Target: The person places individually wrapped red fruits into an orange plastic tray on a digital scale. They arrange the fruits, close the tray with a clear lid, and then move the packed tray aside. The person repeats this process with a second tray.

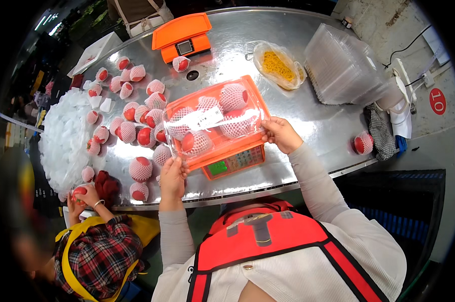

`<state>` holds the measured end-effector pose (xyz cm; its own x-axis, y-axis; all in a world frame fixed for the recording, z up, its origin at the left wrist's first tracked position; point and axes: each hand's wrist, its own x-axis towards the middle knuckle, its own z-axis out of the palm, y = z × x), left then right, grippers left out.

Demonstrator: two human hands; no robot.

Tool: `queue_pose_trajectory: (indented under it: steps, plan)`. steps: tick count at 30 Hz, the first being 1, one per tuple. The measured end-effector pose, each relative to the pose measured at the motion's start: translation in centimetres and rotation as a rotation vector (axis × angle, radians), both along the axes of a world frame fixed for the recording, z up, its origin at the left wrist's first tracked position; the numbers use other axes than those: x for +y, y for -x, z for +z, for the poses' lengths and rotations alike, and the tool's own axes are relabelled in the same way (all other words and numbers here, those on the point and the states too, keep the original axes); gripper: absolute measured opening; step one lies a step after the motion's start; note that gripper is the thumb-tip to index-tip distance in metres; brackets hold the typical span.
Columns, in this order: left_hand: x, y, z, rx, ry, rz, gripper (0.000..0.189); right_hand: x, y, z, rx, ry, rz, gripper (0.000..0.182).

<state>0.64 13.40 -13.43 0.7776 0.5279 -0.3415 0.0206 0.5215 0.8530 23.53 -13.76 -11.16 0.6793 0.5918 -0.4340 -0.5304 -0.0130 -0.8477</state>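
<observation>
A clear plastic clamshell box with several tomatoes in foam net sleeves lies over the tray of an orange scale. A white label bearing writing is on its lid. My left hand pinches the box's near left corner. At the right end, the fingers of my right hand hold its edge. I cannot tell whether the box rests on the tray or is lifted slightly. Below the tray show the scale's lit green display and its keypad.
Net-wrapped tomatoes crowd the steel table's left, beside a bag of white foam nets. A co-worker's hands hold a tomato there. Behind stand another orange scale, a bag of yellow rubber bands and stacked clear boxes.
</observation>
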Motion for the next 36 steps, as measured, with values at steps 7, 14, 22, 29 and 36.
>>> queue_pose_trajectory:
  steps: [7,14,22,29,36]
  plan:
    - [-0.1,-0.1,-0.4,0.01,-0.015,-0.014,0.024,-1.3,1.0,-0.1,-0.147,0.102,0.014,0.023]
    - [-1.3,3.2,0.3,0.115,-0.133,0.076,0.036,-2.7,-16.8,-6.1,-1.03,0.644,-0.277,0.028]
    - [-6.0,9.4,-1.8,0.312,-0.216,0.11,0.016,2.5,-29.7,-13.7,-1.189,1.164,0.063,0.037]
    - [-11.8,12.9,-5.8,0.443,-0.215,0.094,0.014,3.9,-26.8,-11.3,-1.133,1.369,0.222,0.031]
    - [-12.1,10.1,-4.1,0.455,-0.423,-0.073,0.017,-0.1,-31.1,-12.7,-0.932,0.971,-0.093,0.026]
